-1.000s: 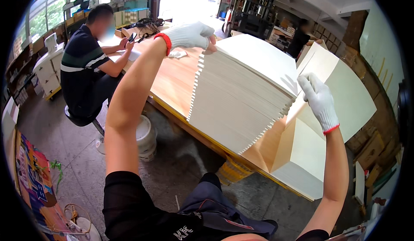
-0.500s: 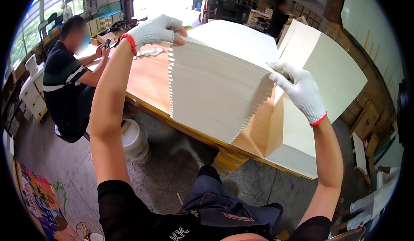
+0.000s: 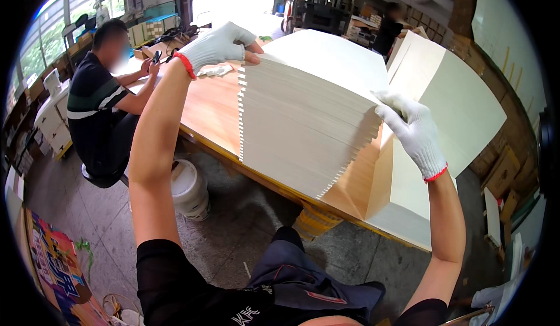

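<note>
While the half-curled left hand (image 3: 217, 47) pinches the stack (image 3: 300, 122), the right (image 3: 415, 129) does likewise.

White gloves (image 3: 417, 132), red cuffs (image 3: 436, 173); grey-white sheet stack (image 3: 297, 122); yellow basket (image 3: 315, 223); white-striped dark shirt (image 3: 92, 94).

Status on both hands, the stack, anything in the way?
Left hand at top left corner of stack; right hand at its top right corner. Stack on table, side edges toothed. Nothing seen blocking hands; second pile close on right.
</note>
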Tool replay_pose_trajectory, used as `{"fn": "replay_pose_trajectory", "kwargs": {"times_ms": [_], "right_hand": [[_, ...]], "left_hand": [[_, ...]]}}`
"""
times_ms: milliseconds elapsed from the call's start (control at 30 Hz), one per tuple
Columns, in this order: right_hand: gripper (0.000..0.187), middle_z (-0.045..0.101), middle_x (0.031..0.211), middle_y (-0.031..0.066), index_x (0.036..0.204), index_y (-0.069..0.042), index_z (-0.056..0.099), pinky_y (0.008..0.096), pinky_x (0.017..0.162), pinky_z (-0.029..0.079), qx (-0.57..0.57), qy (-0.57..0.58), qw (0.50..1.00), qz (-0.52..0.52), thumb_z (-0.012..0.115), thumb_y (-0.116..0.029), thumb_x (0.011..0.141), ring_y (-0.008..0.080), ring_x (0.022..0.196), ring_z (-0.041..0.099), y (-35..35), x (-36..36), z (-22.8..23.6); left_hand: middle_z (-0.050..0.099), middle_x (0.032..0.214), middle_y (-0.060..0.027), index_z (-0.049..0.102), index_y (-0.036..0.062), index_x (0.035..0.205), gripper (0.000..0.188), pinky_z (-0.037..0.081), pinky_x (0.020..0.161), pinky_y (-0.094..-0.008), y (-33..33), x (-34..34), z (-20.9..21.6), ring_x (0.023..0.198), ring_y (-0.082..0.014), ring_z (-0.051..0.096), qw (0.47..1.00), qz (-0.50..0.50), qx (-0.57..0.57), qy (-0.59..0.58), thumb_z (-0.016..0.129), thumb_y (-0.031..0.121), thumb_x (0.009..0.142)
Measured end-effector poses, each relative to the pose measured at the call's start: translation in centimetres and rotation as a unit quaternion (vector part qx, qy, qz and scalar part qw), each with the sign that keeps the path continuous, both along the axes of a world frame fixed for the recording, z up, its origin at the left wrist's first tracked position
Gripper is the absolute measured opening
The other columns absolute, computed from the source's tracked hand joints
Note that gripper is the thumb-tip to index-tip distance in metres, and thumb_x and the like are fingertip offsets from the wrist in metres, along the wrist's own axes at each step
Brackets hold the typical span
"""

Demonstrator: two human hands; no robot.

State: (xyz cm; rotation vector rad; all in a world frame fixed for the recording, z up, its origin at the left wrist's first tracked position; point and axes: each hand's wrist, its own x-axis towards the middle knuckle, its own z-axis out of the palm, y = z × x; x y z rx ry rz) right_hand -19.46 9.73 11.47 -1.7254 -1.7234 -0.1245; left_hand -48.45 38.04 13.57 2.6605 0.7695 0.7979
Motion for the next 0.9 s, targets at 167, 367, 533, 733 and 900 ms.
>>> {"fn": "replay_pose_trajectory", "kwargs": {"times_ms": [167, 367, 533, 733, 900], "right_hand": [[0.035, 0.076, 0.105, 0.0144, 0.125, -0.006, 0.071, 0.0298, 0.082, 0.054, -0.006, -0.005, 1.0, 0.005, 0.063, -0.027, 0.097, 0.0188, 0.089, 0.072, 0.1, -0.6, 0.3], [0.035, 0.076, 0.109, 0.013, 0.124, -0.007, 0.071, 0.0302, 0.084, 0.055, 0.015, -0.001, 1.0, 0.021, 0.063, -0.028, 0.097, 0.0207, 0.095, 0.073, 0.1, 0.5, -0.6], [0.038, 0.075, 0.101, 0.0129, 0.121, -0.008, 0.072, 0.0344, 0.079, 0.056, 0.051, -0.075, 0.996, 0.005, 0.064, -0.035, 0.096, 0.0252, 0.089, 0.073, 0.2, 0.8, -0.8], [0.049, 0.061, 0.071, 0.0085, 0.135, -0.015, 0.062, 0.0375, 0.066, 0.052, 0.118, -0.126, 0.985, -0.01, 0.063, -0.044, 0.096, 0.0261, 0.068, 0.064, -5.9, 1.8, -2.6], [0.049, 0.067, 0.091, 0.0131, 0.133, -0.013, 0.06, 0.0398, 0.074, 0.053, 0.031, -0.061, 0.974, -0.215, 0.063, -0.044, 0.095, 0.0285, 0.082, 0.067, -14.8, 11.7, -10.8]], "left_hand": [[0.073, 0.08, -0.0063, 0.078, 0.0052, 0.107, 0.034, 0.05, 0.067, -0.0274, 1.0, -0.8, -0.3, 0.072, -0.0118, 0.064, 0.999, -0.024, 0.021, -0.005, 0.083, 0.026, 0.08], [0.071, 0.083, -0.0026, 0.078, 0.0016, 0.105, 0.029, 0.047, 0.07, -0.0254, -0.1, -0.3, -0.4, 0.076, -0.0094, 0.061, 1.0, -0.005, -0.02, -0.017, 0.084, 0.016, 0.081], [0.073, 0.092, -0.0046, 0.075, 0.0014, 0.107, 0.029, 0.05, 0.073, -0.0255, 0.8, -0.7, -0.5, 0.078, -0.0102, 0.061, 1.0, -0.005, -0.007, -0.008, 0.083, 0.015, 0.083], [0.066, 0.129, -0.0126, 0.068, 0.007, 0.127, 0.048, 0.046, 0.102, -0.0342, -4.0, -1.1, -0.2, 0.119, -0.027, 0.061, 0.951, 0.041, 0.302, -0.049, 0.08, 0.011, 0.08], [0.063, 0.129, -0.0154, 0.066, -0.0007, 0.124, 0.033, 0.052, 0.098, -0.0335, -10.4, 0.6, -2.7, 0.115, -0.0236, 0.064, 0.913, -0.026, 0.273, -0.303, 0.067, -0.004, 0.091]]}}
